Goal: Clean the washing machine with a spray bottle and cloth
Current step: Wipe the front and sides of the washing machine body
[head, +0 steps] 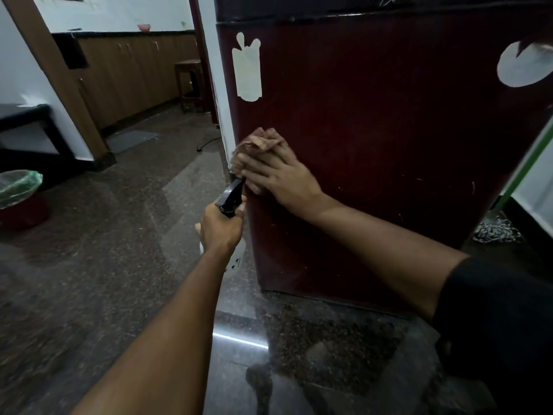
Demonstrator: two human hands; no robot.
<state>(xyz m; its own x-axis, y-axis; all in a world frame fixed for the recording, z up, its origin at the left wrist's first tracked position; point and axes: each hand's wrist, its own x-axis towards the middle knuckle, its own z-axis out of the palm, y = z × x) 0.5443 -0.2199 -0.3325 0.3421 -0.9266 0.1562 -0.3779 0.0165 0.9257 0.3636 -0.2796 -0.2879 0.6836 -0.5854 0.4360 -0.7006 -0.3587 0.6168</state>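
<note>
Maroon washing machine (374,145) stands before you; your right hand (278,172) presses the cloth (258,139) flat (fingers spread). Your left hand (220,226) grips the spray bottle (230,199).

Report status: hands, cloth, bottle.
Right hand presses cloth flat on washer front. Left hand grips bottle. Nothing in the way.

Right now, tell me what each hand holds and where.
Left hand: spray bottle, by its neck. Right hand: cloth, pressed flat against the washing machine.
</note>
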